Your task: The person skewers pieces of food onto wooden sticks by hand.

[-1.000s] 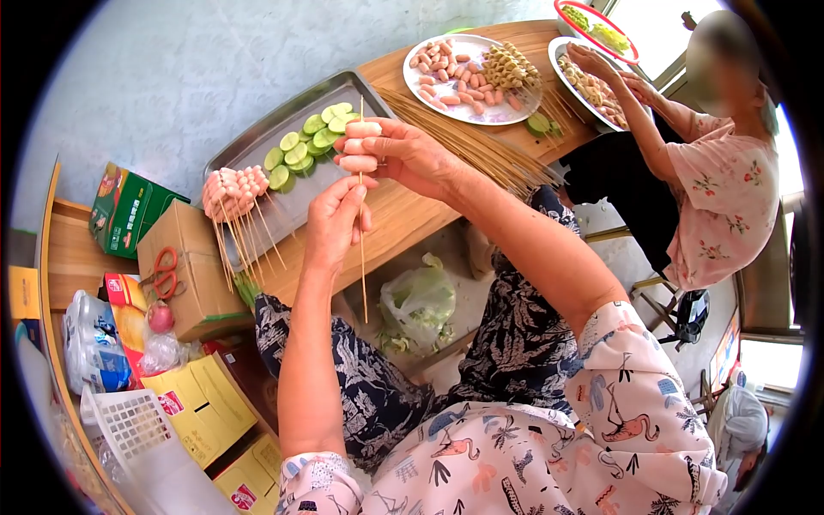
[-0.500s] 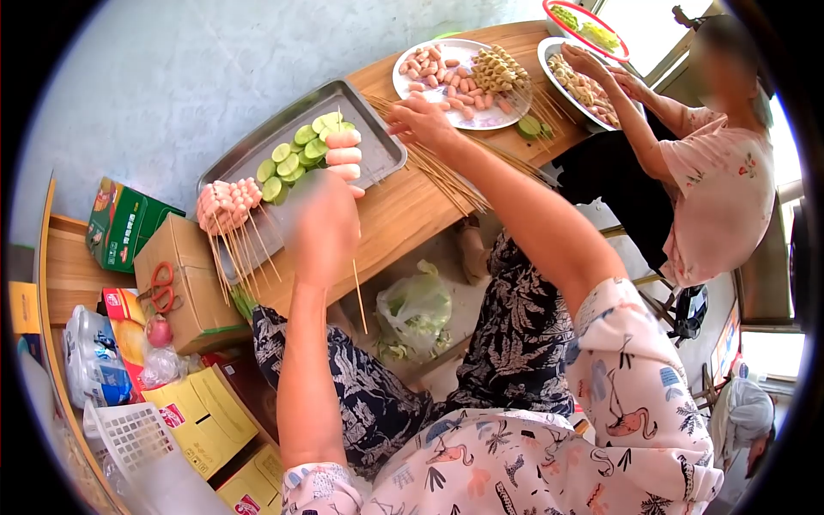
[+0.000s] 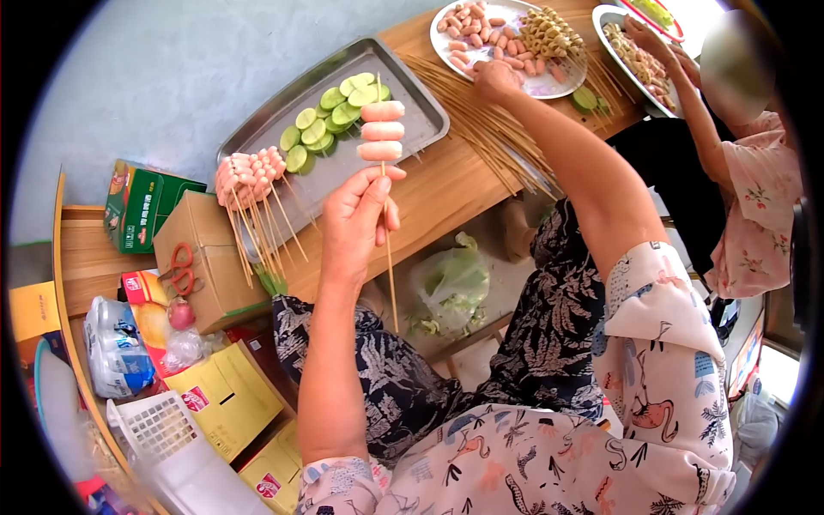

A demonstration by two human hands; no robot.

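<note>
My left hand [image 3: 360, 210] is closed round a bamboo skewer [image 3: 390, 257], held upright with three small pink sausages [image 3: 381, 131] near its top. At the near rim of a white plate [image 3: 550, 89], my right hand [image 3: 498, 80] reaches in among loose small sausages [image 3: 476, 26]; its fingers are curled, and what they pinch is hidden. A metal tray [image 3: 412, 103] behind my left hand holds green round slices [image 3: 319, 129] and a pile of finished sausage skewers [image 3: 249, 176]. Loose bamboo skewers [image 3: 481, 124] lie on the table beneath my right forearm.
On the wooden table [image 3: 421, 193], folded skewered pieces [image 3: 552, 33] share the plate. A co-worker's hand [image 3: 644, 39] is over a bowl [image 3: 611, 15] at the right. Boxes [image 3: 215, 257] and red scissors [image 3: 182, 268] stand left; a plastic bag [image 3: 451, 279] lies below.
My right hand has moved onto the loose sausages at the plate's near rim, its fingers now curled. My left hand still holds the loaded skewer. The view has shifted.
</note>
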